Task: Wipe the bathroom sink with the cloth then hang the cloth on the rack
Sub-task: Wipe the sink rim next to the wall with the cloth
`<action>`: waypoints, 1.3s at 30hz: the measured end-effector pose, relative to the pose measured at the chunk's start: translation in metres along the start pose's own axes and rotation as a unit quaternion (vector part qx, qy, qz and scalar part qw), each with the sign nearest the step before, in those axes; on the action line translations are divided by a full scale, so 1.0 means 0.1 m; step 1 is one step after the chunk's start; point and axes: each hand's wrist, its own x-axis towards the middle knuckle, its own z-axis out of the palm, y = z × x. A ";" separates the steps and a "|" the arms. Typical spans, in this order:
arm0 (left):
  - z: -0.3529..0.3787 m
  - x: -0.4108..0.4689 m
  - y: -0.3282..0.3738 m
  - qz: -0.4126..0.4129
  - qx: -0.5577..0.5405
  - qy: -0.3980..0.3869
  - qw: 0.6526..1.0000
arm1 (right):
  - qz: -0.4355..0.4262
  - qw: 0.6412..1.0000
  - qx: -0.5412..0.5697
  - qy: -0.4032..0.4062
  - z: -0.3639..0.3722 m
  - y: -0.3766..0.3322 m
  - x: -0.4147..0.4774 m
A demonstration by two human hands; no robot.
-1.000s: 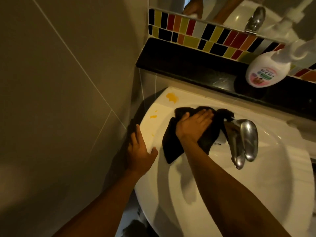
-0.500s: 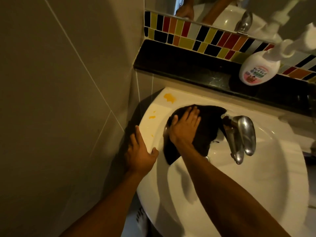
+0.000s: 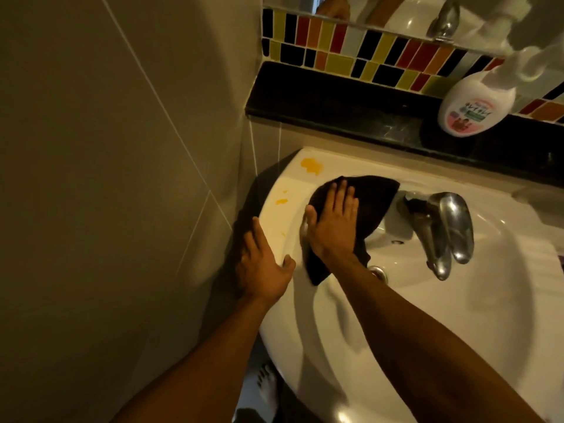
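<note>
A white bathroom sink [image 3: 335, 346] fills the lower right. A black cloth [image 3: 374, 203] lies on its back left rim and hangs into the bowl. My right hand [image 3: 332, 224] presses flat on the cloth, fingers spread and pointing toward the wall. My left hand [image 3: 262, 267] rests flat on the sink's left edge, holding nothing. Yellow-orange stains sit on the rim: a large one [image 3: 312, 166] at the back left corner and a small one [image 3: 281, 201] closer to me. No rack is in view.
A chrome tap [image 3: 448, 227] stands right of the cloth, the drain [image 3: 378, 271] below it. A white soap pump bottle [image 3: 476, 102] stands on the black ledge [image 3: 335, 111] under coloured tiles and a mirror. A beige tiled wall closes the left side.
My right hand has slid the cloth leftward along the back rim, away from the tap and toward the yellow stains. My left hand has stayed on the sink edge.
</note>
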 end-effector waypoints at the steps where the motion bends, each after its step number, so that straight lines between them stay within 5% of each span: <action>1: 0.00 0.00 -0.01 0.003 -0.002 0.000 1.000 | -0.036 0.999 -0.003 -0.003 -0.01 0.09 0.00; 3: 0.00 0.00 -0.02 0.008 -0.007 0.001 1.000 | -0.063 0.998 0.012 0.001 -0.09 0.43 0.00; 8: 0.02 0.01 -0.03 0.017 -0.011 0.004 1.000 | 0.098 0.992 0.070 0.038 -0.16 0.52 0.03; 15: 0.03 0.00 0.00 0.000 0.012 0.007 1.000 | -0.119 0.993 -0.020 0.015 -0.01 0.41 -0.01; 18: 0.02 0.00 -0.01 0.005 0.010 0.007 1.000 | -0.118 0.988 0.101 0.006 -0.10 0.52 0.03; 22: 0.02 0.00 -0.01 0.009 -0.002 0.010 1.000 | 0.037 0.944 0.319 0.077 -0.13 0.43 0.05; 26: 0.01 0.00 -0.01 0.010 -0.002 0.010 1.000 | 0.107 0.960 0.230 0.118 -0.13 0.32 0.16; 29: -0.01 0.00 0.00 0.008 0.000 0.008 1.000 | 0.084 0.981 0.111 0.133 -0.16 0.32 0.22; 32: -0.03 -0.02 0.02 0.002 0.004 0.002 1.000 | 0.050 0.981 0.123 0.138 -0.21 0.35 0.28; 39: -0.02 -0.01 0.03 -0.008 0.011 -0.001 1.000 | 0.107 0.856 0.474 0.174 -0.39 -0.02 0.34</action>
